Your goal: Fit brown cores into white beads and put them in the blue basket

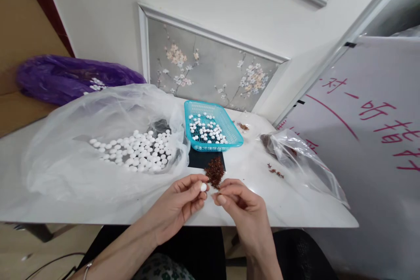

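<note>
Nearest up, left hand (183, 203) pinching one small white bead (204, 187) between thumb and fingertips, held just above the near table edge. Right hand (238, 203) right beside it, fingers curled in tight toward the bead, maybe nipping a tiny reddish bit, but honestly can't tell if anything's actually gripped. Looks like mid-step of fitting something from the reddish-brown pile (215, 172) onto or into the bead; next bit probably wants steady fingertips and a careful line-up, since both pieces are tiny. Pile sitting just beyond the fingertips on a dark mat (198, 159). Left of that, a big clear plastic bag (65, 157) spread open with a heap of loose white beads (138, 151) on it. Right side, a smaller clear bag (302, 162) with a few reddish crumbs near it. Farther back, a turquoise basket (234, 133) partly filled with more white beads. Far left, a purple bag (65, 78). Nothing really blocking the hands, just floppy plastic crowding the white table (256, 210).
</note>
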